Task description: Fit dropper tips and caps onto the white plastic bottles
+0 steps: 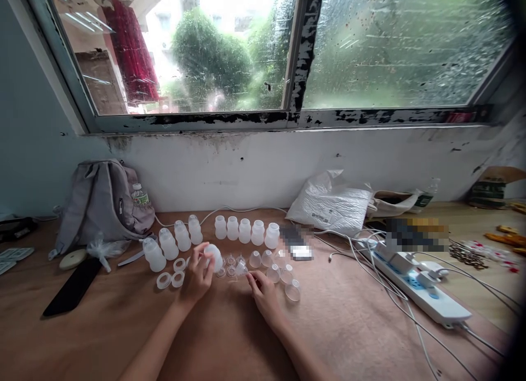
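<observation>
My left hand [199, 277] is closed around a translucent white baby bottle [213, 256], held tilted above the table. Thumb and fingers of my right hand [263, 293] pinch the edge of a clear bottle nipple [240, 268]. Between the hands lie several more clear nipples [230, 271]. Beside my left wrist are white collar rings [163, 281]. Several bottles [153, 255] with nipple tops stand behind them on the left. A row of open bottles [245, 231] stands behind the hands. Clear dome caps [292, 290] sit right of my right hand.
At the left are a grey backpack [98, 206], a black flat strip [73, 288] and a plastic bag [104, 249]. A white power strip [427, 293] with tangled cables lies at the right. Behind it rests a silvery-white mailer bag [332, 206]. The wall and window close off the back.
</observation>
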`<state>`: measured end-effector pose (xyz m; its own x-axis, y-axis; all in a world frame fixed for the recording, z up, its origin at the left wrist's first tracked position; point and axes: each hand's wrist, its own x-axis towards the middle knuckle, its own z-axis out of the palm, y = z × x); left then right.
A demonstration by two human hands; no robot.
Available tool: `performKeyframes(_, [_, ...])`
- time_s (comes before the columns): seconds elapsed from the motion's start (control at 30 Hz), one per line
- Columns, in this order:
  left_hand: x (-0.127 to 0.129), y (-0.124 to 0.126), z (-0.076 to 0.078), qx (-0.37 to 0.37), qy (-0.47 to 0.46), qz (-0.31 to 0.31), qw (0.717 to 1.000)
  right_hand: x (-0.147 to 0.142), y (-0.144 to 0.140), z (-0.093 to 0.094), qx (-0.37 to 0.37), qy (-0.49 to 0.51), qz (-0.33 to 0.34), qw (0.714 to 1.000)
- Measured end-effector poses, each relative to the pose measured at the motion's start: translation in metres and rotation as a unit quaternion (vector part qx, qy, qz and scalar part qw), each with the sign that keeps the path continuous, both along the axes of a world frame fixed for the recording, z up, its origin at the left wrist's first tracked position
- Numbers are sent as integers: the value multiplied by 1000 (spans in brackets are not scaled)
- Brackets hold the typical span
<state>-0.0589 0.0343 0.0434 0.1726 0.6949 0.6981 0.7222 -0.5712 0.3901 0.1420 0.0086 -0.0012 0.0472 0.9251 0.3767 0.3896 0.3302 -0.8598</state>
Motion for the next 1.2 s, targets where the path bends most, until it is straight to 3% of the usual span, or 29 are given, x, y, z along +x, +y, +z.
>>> performKeyframes(0.17, [13,-32,-27,-37,-17,-83,996,1,0,2,-19,39,14,999])
performKeyframes(0.33, [21,-31,-48,-108,-66,-114,985,4,2,3,-50,91,28,994])
performKeyframes(0.47, [24,-28,-52,-196,-62,-120,971,6,3,5,-74,123,29,989])
performKeyframes(0.57, [24,-28,-51,-176,-44,-124,976,6,2,8,-80,148,29,985])
performKeyframes(0.83, [11,-24,-58,-92,-3,-41,995,12,2,11,-58,140,16,988])
performKeyframes(0.97, [9,-23,-60,-75,33,-14,997,12,1,11,-72,147,55,985])
performKeyframes(1.2, [9,-21,-64,-52,35,-22,998,10,0,12,-88,158,75,981])
